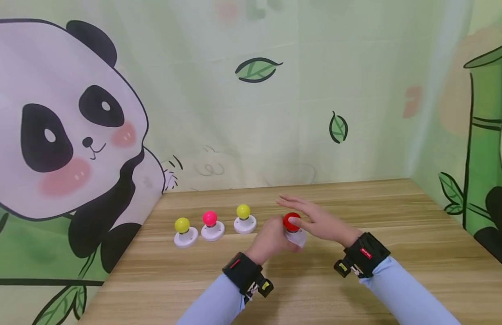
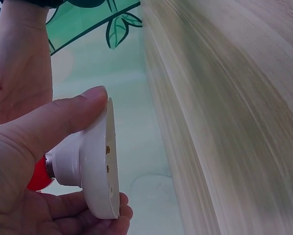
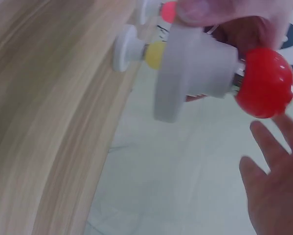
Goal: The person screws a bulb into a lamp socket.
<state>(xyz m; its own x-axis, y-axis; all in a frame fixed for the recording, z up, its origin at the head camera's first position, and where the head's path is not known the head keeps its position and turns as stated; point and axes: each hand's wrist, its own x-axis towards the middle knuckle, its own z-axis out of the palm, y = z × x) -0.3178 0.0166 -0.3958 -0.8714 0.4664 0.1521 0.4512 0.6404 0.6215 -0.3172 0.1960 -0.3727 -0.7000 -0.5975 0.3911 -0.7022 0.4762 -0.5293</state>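
Observation:
My left hand [image 1: 269,239] grips a white round lamp socket [image 2: 95,171] above the wooden table, thumb on one side of its base and fingers on the other. A red bulb [image 3: 266,83] sits in that socket; the left wrist view shows only a sliver of it behind the hand. Beside the bulb is my right hand [image 1: 322,221], its fingers spread and fairly straight. In the head view the right thumb overlaps the bulb; whether it touches, I cannot tell. The flat underside of the socket, with small brass-coloured screws, faces the left wrist camera.
To the left on the wooden table [image 1: 153,280] stand three white sockets in a row, with a yellow bulb [image 1: 182,225], a pink bulb [image 1: 209,218] and another yellow bulb [image 1: 243,211]. A printed panda curtain [image 1: 275,149] hangs behind the table.

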